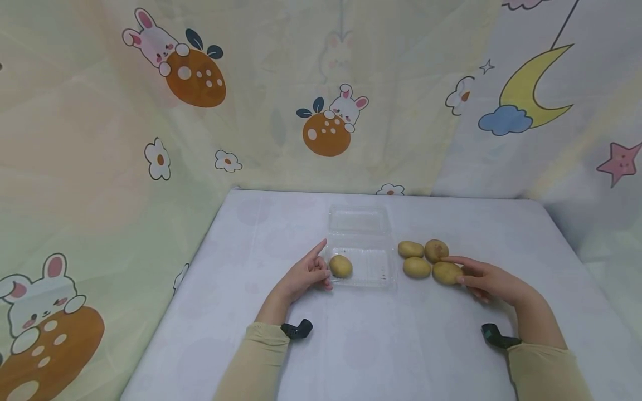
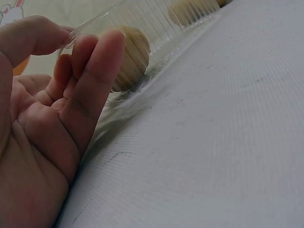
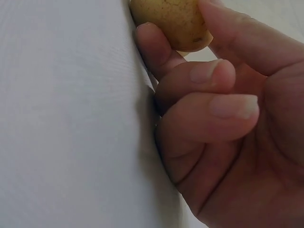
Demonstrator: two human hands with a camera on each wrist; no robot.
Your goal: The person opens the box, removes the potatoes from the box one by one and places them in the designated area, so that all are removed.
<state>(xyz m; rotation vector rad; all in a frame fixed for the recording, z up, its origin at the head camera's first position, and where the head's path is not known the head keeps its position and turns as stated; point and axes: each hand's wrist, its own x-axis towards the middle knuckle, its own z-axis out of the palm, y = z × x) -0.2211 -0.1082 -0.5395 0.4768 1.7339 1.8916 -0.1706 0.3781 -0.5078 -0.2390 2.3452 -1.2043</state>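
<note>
A clear plastic box (image 1: 370,278) lies on the table with its hinged lid (image 1: 359,220) laid back. One potato (image 1: 341,267) sits at the left end of its base. My left hand (image 1: 305,277) is at the box's left wall, holding the edge between thumb and curled fingers while the index finger extends forward along the side. To the right, several potatoes are grouped. My right hand (image 1: 489,279) pinches the nearest right potato (image 1: 445,273) with thumb and fingers. In the right wrist view, that potato (image 3: 168,21) is between the fingertips, and the other fingers curl beside the tabletop.
Three more potatoes, front left (image 1: 417,268), back left (image 1: 411,249) and back right (image 1: 436,250), sit between the box and my right hand. A pale cloth covers the table (image 1: 381,345). Printed fabric walls (image 1: 271,111) rise behind and at the sides.
</note>
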